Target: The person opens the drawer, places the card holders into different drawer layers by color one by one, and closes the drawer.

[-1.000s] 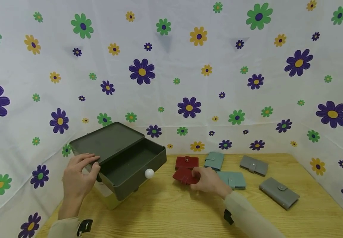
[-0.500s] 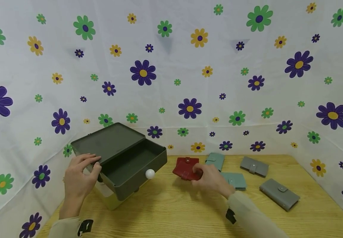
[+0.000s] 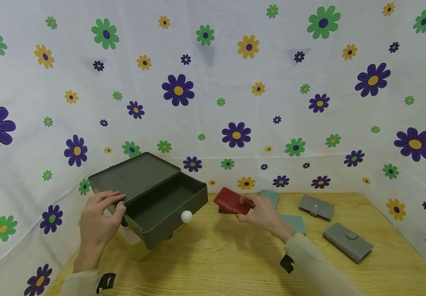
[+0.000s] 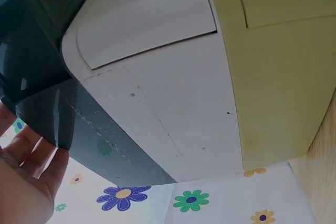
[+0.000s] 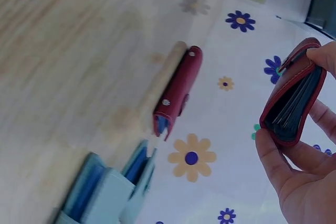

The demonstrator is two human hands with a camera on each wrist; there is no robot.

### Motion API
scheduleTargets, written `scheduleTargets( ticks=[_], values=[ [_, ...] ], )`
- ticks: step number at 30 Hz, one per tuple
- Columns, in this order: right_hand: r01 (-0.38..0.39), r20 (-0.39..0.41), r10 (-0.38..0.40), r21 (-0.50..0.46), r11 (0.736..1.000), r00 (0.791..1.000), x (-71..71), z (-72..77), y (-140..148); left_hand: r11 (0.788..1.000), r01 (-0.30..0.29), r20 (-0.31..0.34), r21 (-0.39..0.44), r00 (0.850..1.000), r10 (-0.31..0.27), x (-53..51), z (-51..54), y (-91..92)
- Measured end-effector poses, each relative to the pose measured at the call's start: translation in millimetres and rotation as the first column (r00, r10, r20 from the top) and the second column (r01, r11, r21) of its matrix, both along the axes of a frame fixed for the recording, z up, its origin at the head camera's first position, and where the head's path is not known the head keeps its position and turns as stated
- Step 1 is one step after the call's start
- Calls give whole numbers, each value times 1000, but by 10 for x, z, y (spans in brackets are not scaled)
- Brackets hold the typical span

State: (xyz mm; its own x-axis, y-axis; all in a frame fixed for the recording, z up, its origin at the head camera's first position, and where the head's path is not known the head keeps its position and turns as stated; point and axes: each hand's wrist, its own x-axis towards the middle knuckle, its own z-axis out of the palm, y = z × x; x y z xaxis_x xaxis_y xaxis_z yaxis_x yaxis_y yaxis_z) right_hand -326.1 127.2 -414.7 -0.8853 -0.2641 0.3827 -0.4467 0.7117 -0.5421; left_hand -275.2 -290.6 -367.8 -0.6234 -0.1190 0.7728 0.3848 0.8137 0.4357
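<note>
My right hand [image 3: 264,213] pinches a red card holder [image 3: 229,199] above the table, thumb on one side and fingers on the other. The right wrist view shows dark sleeves at the held holder's open edge. A second red card holder [image 5: 181,90] lies on the table beneath, mostly hidden in the head view. At the left, my left hand [image 3: 98,220] rests on the near top corner of a drawer box [image 3: 135,179], its fingers fairly straight. The box's dark drawer [image 3: 172,226], with a white round knob [image 3: 186,216], is pulled out and its visible inside is bare.
Two teal card holders [image 3: 294,224] lie behind and beside my right hand. Farther right are a grey card holder [image 3: 316,206] and another grey one [image 3: 347,241] nearer me. A flower-print cloth [image 3: 213,82] encloses the wooden table [image 3: 213,267] at the back and sides.
My right hand has raised the red card holder from among the others and tilted it, now over the second red one. My left hand and the drawer box stay in place.
</note>
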Motion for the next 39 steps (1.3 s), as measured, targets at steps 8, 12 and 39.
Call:
scheduleTargets(
  ticks=[8,12,39],
  values=[
    [-2,-17,2,16,1000,1000,46,166,-8,1000,-1,-24,11,1000,1,5,-17,9],
    [-11,-34,11,3,1000,999,42,248,-21,1000,12,-42,14,999,-12,-5,-14,11],
    [-62,-125,48,-111,992,991,69,762,-176,1000,-11,-27,16,1000,12,-29,11,33]
  ],
)
